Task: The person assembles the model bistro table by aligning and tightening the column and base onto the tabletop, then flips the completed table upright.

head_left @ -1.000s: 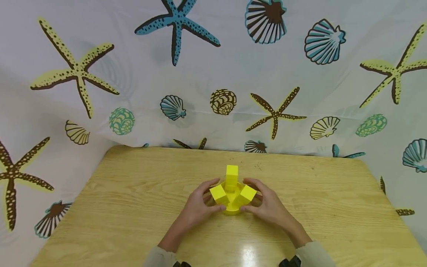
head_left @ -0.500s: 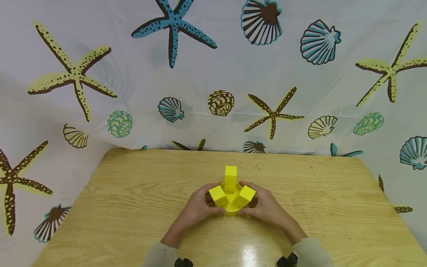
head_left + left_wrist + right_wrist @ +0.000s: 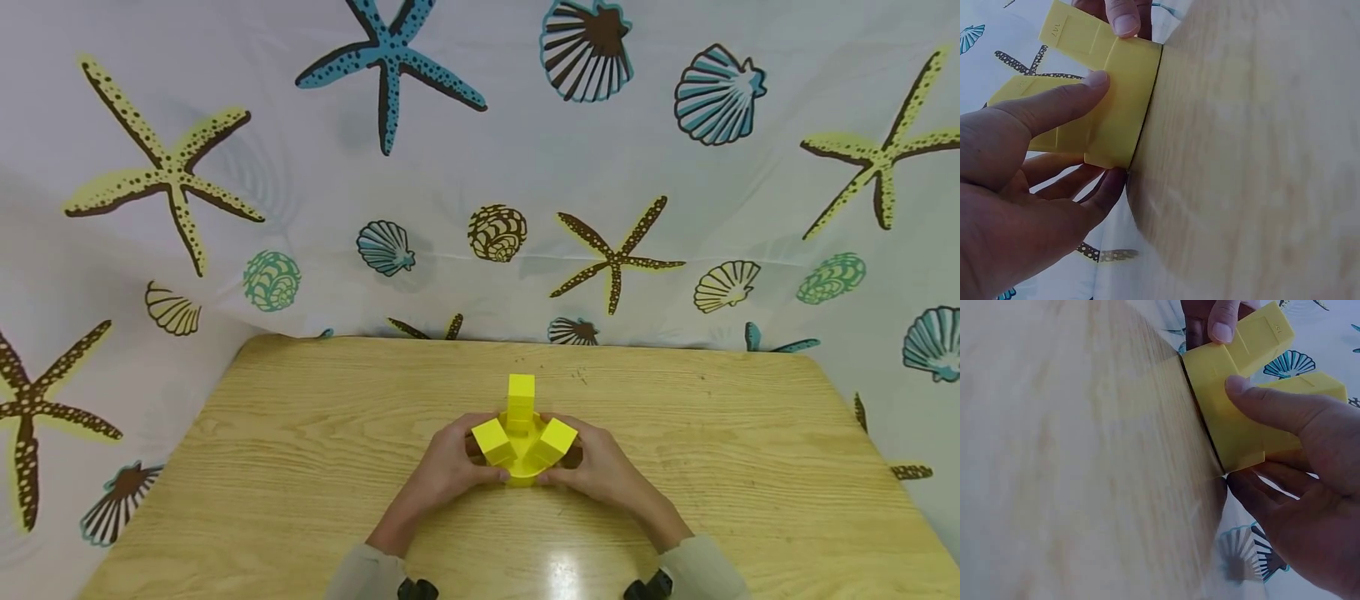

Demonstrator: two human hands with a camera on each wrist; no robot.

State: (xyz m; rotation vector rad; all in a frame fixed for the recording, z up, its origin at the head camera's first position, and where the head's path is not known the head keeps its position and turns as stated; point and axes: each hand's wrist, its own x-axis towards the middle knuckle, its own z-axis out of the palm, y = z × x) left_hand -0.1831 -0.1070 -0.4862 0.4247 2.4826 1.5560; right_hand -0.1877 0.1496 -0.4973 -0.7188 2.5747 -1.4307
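Observation:
A yellow plastic piece (image 3: 522, 467) stands on the table: a low round base with three square-ended blocks leaning outward. One block (image 3: 521, 392) is at the back, the others at front left and front right. My left hand (image 3: 448, 460) holds the base from the left, its thumb (image 3: 1072, 103) on the front wall and fingers curled behind. From the right, my right hand (image 3: 600, 462) grips it the same way, its thumb (image 3: 1266, 403) on the front wall. Both wrist views show the base (image 3: 1132, 94) at the tabletop, with small raised numbers on the blocks.
The light wood table (image 3: 300, 492) spreads around the piece. A white cloth (image 3: 465, 167) printed with starfish and shells hangs behind it and along both sides. Dark wrist devices (image 3: 417, 589) show at both cuffs.
My fingers, spread a little wider a second ago, have drawn in around the yellow piece's base. The piece stays in about the same place; the head view has shifted slightly.

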